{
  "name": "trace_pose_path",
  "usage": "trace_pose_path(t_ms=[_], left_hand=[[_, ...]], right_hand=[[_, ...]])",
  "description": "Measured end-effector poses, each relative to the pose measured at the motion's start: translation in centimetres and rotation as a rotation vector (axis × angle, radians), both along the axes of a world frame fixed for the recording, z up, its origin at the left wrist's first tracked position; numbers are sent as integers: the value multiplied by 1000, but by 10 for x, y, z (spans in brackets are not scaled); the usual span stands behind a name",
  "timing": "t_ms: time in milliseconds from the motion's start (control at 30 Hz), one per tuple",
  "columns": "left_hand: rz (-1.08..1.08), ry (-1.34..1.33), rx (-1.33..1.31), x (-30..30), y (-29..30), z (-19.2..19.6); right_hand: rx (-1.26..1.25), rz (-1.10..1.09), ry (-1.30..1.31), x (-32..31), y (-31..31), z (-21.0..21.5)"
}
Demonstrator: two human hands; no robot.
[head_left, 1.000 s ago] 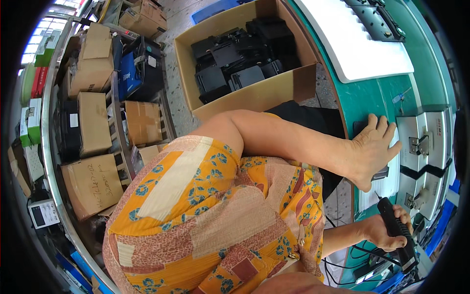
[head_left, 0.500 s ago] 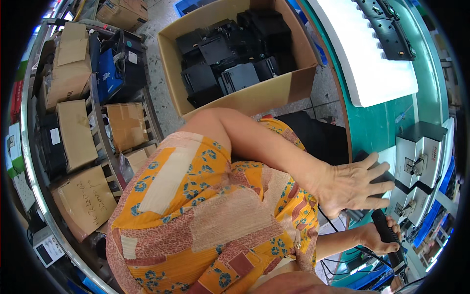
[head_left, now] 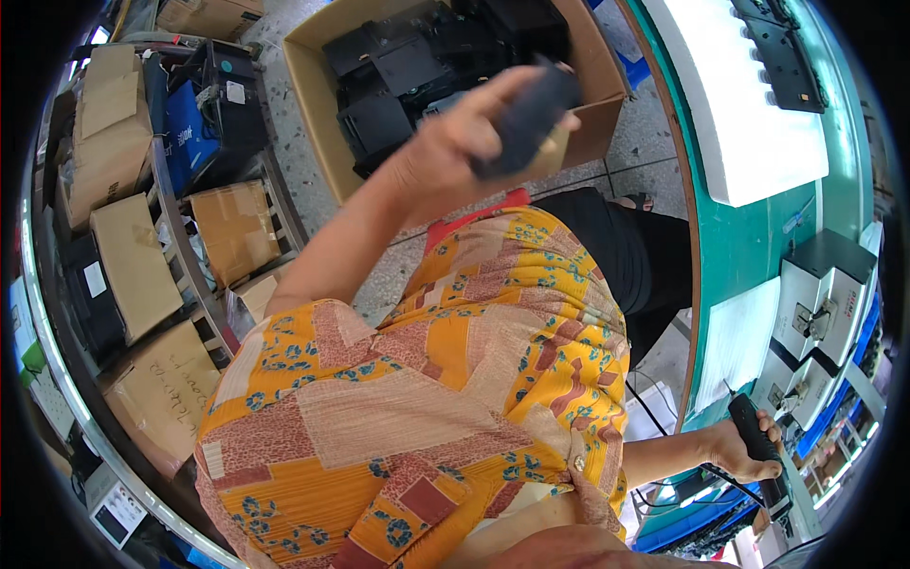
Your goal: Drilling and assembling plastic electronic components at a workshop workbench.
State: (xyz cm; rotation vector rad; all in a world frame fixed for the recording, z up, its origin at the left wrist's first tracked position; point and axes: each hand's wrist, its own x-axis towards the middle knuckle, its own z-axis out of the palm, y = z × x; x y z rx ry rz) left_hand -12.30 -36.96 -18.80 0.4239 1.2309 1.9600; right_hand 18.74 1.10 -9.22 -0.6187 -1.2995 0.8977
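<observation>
My left hand (head_left: 464, 133) is closed on a black, box-like plastic part (head_left: 527, 121), held over the cardboard box (head_left: 318, 142) and blurred by motion. Inside that box lie several black plastic housings (head_left: 409, 64). At the lower right, my right hand (head_left: 735, 453) grips a black corded electric screwdriver (head_left: 754, 427), its thin bit pointing up toward the table. A white sheet (head_left: 735, 341) lies on the green table close to the bit.
White foam with notched edges (head_left: 739, 123) carries black panels (head_left: 782, 66) on the green table (head_left: 706, 247). Two white-and-black metal units (head_left: 815, 308) stand at the table's far right. Along the left, a metal rack (head_left: 171, 199) holds cardboard cartons (head_left: 137, 270).
My left hand has swung from the table, up and left, to the cardboard box and now carries the black part. My right hand has stayed by the table with the screwdriver.
</observation>
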Motion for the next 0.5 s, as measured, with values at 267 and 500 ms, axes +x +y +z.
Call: trace_pose_path(t_ms=[267,500], left_hand=[[243,-563,471,-77,-42,-145],[104,41,-256,-125,-4,-188]], right_hand=[[-9,11,-40,-4,1,2],[-44,-18,-79,2,13,9]])
